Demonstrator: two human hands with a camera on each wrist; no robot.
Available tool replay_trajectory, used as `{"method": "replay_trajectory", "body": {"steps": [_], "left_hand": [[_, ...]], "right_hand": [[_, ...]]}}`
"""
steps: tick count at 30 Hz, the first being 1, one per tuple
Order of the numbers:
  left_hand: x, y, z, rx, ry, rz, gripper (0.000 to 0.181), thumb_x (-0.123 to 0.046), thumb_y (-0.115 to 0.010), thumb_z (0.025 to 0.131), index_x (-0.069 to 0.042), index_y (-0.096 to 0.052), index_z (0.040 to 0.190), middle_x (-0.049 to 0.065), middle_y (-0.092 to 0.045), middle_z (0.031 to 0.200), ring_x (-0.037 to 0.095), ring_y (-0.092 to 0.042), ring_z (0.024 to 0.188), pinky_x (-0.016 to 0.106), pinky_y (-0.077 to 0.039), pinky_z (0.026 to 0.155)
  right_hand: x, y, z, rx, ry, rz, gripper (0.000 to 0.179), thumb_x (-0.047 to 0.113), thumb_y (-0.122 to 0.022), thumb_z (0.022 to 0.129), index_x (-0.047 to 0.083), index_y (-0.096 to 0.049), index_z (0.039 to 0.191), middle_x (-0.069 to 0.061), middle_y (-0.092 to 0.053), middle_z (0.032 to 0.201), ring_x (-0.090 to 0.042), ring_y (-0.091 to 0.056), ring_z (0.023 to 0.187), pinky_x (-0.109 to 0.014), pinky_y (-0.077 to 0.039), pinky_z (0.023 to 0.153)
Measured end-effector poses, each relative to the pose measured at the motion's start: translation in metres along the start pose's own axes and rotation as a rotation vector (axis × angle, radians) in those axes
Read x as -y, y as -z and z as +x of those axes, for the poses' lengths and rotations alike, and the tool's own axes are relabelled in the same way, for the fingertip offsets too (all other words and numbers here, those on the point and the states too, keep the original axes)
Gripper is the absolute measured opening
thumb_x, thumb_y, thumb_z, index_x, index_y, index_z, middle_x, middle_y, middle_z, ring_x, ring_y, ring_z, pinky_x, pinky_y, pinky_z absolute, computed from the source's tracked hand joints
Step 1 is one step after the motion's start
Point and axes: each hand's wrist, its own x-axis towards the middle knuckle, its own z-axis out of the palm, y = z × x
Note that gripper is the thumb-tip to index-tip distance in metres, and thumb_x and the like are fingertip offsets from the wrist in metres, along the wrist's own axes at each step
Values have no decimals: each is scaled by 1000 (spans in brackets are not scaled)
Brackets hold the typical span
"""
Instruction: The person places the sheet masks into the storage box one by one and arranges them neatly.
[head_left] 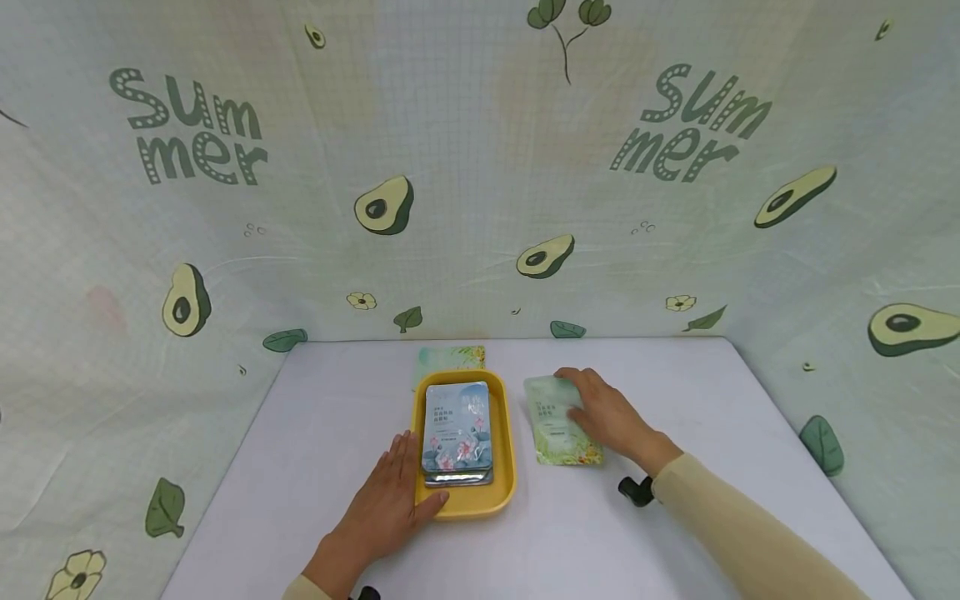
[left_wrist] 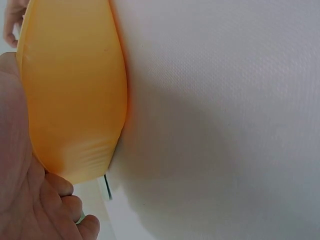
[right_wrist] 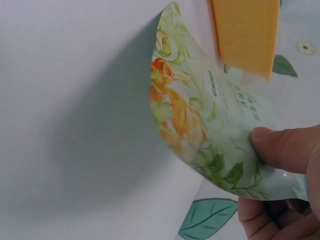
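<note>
A yellow tray (head_left: 480, 504) holds a blue flowered sheet mask packet (head_left: 457, 425), with a silvery packet edge showing beneath it. My left hand (head_left: 386, 500) rests along the tray's left side, fingers extended, thumb at the near rim. In the left wrist view, the fingers (left_wrist: 70, 205) reach past the end of the tray's yellow wall (left_wrist: 75, 90). To the right of the tray, my right hand (head_left: 611, 417) pinches a light green sheet mask packet (head_left: 551, 425) at its right side. The packet (right_wrist: 190, 115) bends in the right wrist view, the thumb on its printed face.
Another green packet (head_left: 450, 358) lies behind the tray, partly covered by it. The white table (head_left: 637, 542) backs onto a hanging cloth (head_left: 465, 125) printed with avocados and leaves. A black strap piece (head_left: 636, 492) sits at the right wrist.
</note>
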Motion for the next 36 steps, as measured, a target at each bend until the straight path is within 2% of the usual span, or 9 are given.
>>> {"method": "replay_trajectory", "body": {"steps": [3,7,11,16,21,23,26,31,36], "left_hand": [[0,0,0,-1,2,-2,101,-67,-52,103,2,-15,167,21,-17,175,36,-14,164,55,-24,130],[0,0,1,0,4,-6,102,-67,-53,102,3,-16,167,21,-18,175,36,-14,164,55,-24,130],[0,0,1,5,5,-6,102,-67,-52,102,2,-15,167,21,-18,175,36,-14,164,54,-24,131],[1,-1,1,3,4,-7,102,-67,-52,102,2,-15,167,20,-19,175,36,-13,164,54,-24,131],[1,-2,1,3,4,-11,103,-67,-52,102,2,-14,167,20,-18,175,36,-13,164,54,-24,131],[2,-2,2,3,4,-10,103,-68,-52,102,2,-14,168,20,-17,176,36,-12,164,54,-24,130],[2,-3,2,3,3,-9,103,-68,-51,102,2,-14,168,20,-17,176,36,-12,164,54,-24,130],[2,-2,1,4,6,-11,103,-69,-50,102,2,-13,168,20,-17,176,35,-12,164,54,-24,130],[2,-3,1,9,14,-13,105,-70,-50,101,1,-12,168,19,-17,176,35,-12,164,54,-24,130]], "right_hand": [[2,0,0,2,-32,32,59,9,-75,98,18,-51,151,-14,-66,134,-32,-68,115,-55,-56,103],[2,-2,0,31,-132,134,55,10,-73,99,19,-55,150,-17,-62,149,-40,-60,136,-62,-48,112],[-2,-6,0,32,-218,240,55,11,-73,99,20,-56,150,-17,-58,153,-40,-59,136,-64,-47,112],[-10,-11,2,-9,-264,331,42,14,-74,99,16,-66,140,-16,-60,151,-41,-58,136,-62,-49,110],[-15,-13,4,-12,-314,354,33,17,-75,98,14,-71,131,-17,-66,143,-34,-61,118,-56,-51,101],[-16,-12,4,5,-345,387,35,17,-75,99,15,-70,133,-19,-63,144,-36,-59,120,-56,-51,101],[-16,-10,3,31,-377,433,39,15,-73,99,15,-67,138,-23,-58,150,-43,-56,132,-60,-50,105],[-17,-11,3,28,-366,399,40,11,-71,100,13,-68,139,-22,-57,153,-48,-55,136,-63,-50,107],[-17,-15,4,-30,-363,365,37,10,-74,97,11,-71,133,-22,-66,138,-41,-63,122,-55,-54,98]]}}
